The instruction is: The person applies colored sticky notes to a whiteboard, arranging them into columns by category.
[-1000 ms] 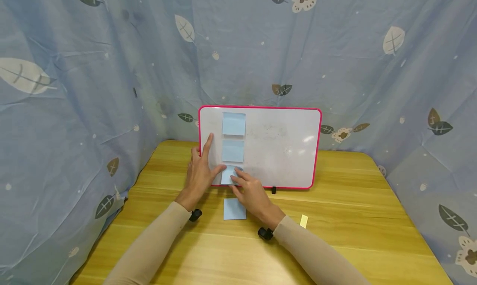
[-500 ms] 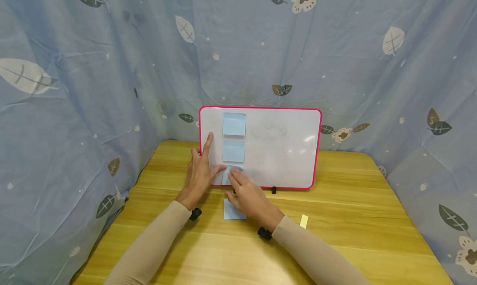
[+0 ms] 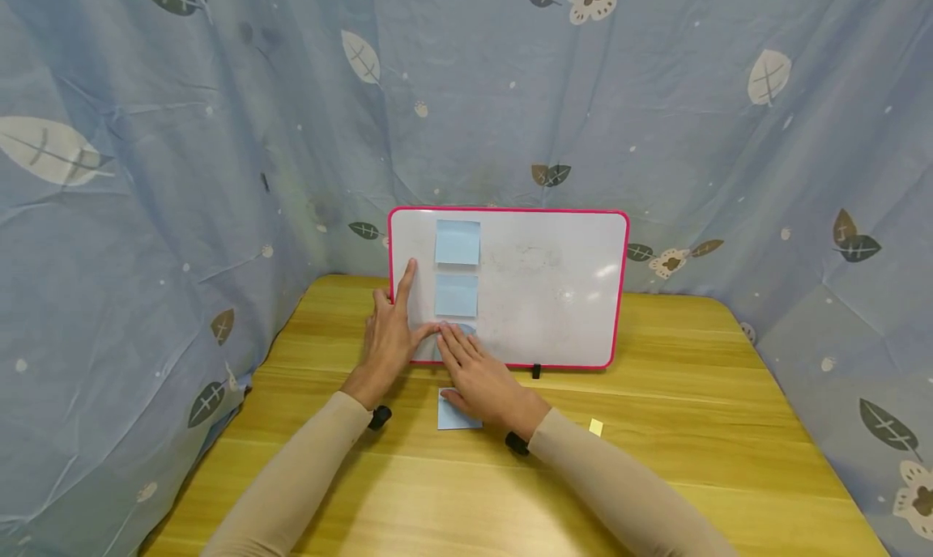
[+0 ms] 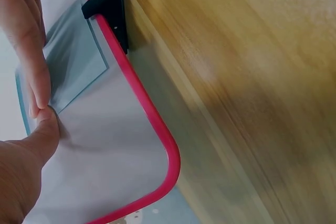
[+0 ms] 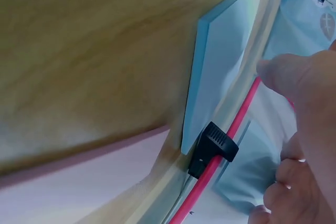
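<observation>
A white whiteboard (image 3: 554, 298) with a pink-red rim stands upright on the table, bearing a column of light-blue sticky notes. The top sticky note (image 3: 457, 242) and the middle sticky note (image 3: 456, 295) lie flat. My right hand (image 3: 487, 380) presses the lowest sticky note (image 4: 79, 59) with extended fingers and covers most of it. My left hand (image 3: 388, 342) rests at the board's left edge, index finger stretched up its face; its thumb touches that note's upper edge beside my right fingertips. Below my right hand lies a blue sticky-note pad (image 3: 457, 415), partly hidden.
Black clips (image 3: 536, 372) hold the board's bottom rim; one clip (image 5: 212, 148) sits beside the pad in the right wrist view. A small yellow strip (image 3: 596, 427) lies right of my forearm. A pale slab with a pinkish edge (image 5: 105, 177) is nearby. Patterned curtains (image 3: 466, 95) surround the wooden table.
My right fingers have straightened, drawn together and flattened over the lowest sticky note, hiding more of it. The right thumb has dropped over the pad. My left hand has stayed in place.
</observation>
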Demonstrator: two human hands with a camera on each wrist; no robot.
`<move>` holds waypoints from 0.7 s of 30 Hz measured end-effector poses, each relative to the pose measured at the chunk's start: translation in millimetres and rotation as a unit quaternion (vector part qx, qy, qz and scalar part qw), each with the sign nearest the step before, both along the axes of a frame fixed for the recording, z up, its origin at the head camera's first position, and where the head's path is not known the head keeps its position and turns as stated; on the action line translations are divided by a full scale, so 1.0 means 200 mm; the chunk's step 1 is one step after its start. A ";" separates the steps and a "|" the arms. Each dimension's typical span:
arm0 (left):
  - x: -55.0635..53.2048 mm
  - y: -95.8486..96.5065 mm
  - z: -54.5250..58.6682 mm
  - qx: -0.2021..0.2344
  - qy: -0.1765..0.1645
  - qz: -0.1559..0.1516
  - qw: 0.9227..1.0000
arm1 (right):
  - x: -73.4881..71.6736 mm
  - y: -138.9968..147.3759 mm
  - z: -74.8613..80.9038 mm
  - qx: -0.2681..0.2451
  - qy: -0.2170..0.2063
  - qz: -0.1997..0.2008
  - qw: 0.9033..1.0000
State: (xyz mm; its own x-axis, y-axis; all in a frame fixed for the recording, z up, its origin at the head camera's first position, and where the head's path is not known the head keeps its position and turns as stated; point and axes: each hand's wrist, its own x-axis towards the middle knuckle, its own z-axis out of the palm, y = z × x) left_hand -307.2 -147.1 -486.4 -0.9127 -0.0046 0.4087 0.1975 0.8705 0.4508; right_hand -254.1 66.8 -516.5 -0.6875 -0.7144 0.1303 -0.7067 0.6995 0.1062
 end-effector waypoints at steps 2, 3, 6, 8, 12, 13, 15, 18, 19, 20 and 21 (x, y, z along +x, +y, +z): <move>0.00 0.00 0.00 -0.002 0.002 0.000 1.000 | 0.00 0.00 0.00 0.015 0.006 -0.006 1.000; 0.00 -0.01 0.00 -0.003 0.003 -0.001 1.000 | 0.00 0.00 0.00 0.021 0.011 -0.008 1.000; 0.00 -0.01 0.01 -0.003 0.003 -0.001 1.000 | 0.00 -0.01 0.00 0.036 0.027 -0.017 0.999; 0.00 -0.01 0.01 -0.003 0.003 -0.002 1.000 | 0.01 -0.01 0.00 0.043 0.039 -0.021 0.998; 0.00 -0.01 0.01 0.002 0.004 -0.010 1.000 | 0.02 0.00 0.00 0.052 0.060 -0.027 0.996; 0.00 -0.01 0.01 0.005 0.004 -0.012 1.000 | 0.02 0.01 0.00 0.054 0.063 -0.028 0.996; 0.00 -0.01 0.00 0.009 0.005 -0.014 1.000 | 0.02 0.01 0.00 0.056 0.067 -0.033 0.996; 0.00 -0.01 0.01 0.013 0.005 -0.015 1.000 | 0.03 0.02 -0.01 0.067 0.064 -0.046 0.995; 0.00 -0.01 0.01 0.014 0.004 -0.014 1.000 | 0.03 0.03 -0.01 0.069 0.063 -0.051 0.994; 0.00 -0.01 0.01 0.015 0.002 -0.014 1.000 | 0.03 0.03 -0.01 0.071 0.061 -0.055 0.994; 0.00 -0.01 0.01 0.016 0.001 -0.014 1.000 | 0.03 0.04 0.00 0.071 0.060 -0.058 0.994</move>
